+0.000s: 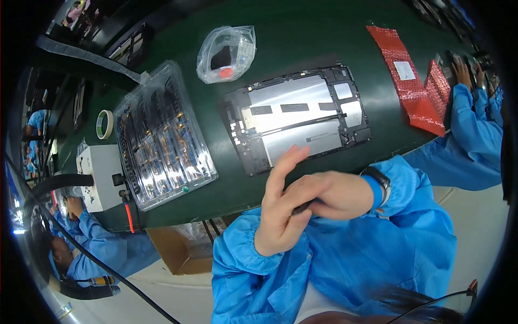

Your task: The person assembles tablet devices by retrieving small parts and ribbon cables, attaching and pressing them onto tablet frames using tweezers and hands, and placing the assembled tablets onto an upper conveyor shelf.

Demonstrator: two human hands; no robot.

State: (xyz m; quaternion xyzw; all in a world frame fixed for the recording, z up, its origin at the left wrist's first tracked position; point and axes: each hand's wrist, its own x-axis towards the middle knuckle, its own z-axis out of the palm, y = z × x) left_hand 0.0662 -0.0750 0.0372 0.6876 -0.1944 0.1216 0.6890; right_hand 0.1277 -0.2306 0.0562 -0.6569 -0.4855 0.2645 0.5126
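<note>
Eyeglasses (456,302) below; left hand (281,216), one finger (278,175) raised, meets leftward-reaching right hand (345,194).

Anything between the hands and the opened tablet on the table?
Nothing visible: the left hand and right hand are at the near side of the green table, with the opened tablet just beyond. Only the left index finger overlaps its near edge in view.

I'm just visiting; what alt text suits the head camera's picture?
A person's left hand and right hand meet, a small dark piece seemingly between them, near an opened tablet-like device on a green table. A clear tray of parts lies to its left, red bubble wrap to its right.
</note>
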